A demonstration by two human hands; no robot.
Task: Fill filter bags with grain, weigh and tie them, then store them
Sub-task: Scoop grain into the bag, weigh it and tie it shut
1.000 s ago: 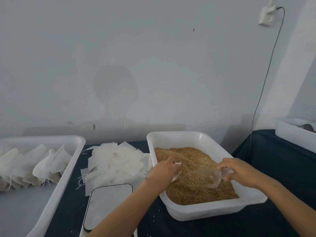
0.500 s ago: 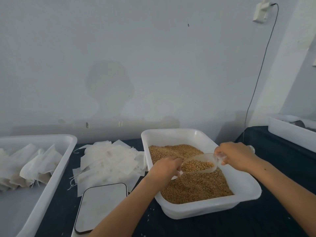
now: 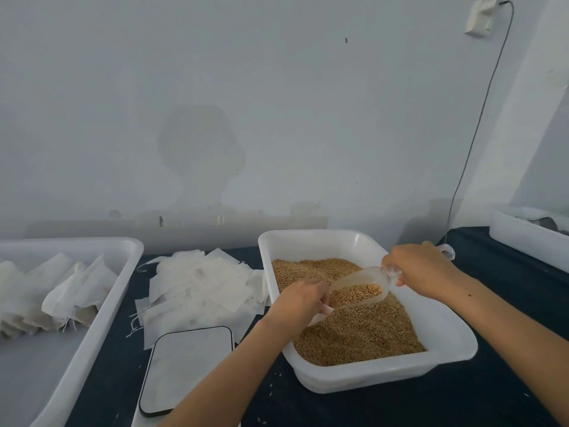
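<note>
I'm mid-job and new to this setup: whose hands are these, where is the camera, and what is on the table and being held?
No machine here: a person's bare hands, filmed by one camera worn on the head, looking down. The right hand grips a clear scoop holding some grain, tipped toward the left hand, which holds a filter bag over the grain tub. On the dark table lie a pile of empty bags, a flat scale, and a tray of filled bags on the left.
</note>
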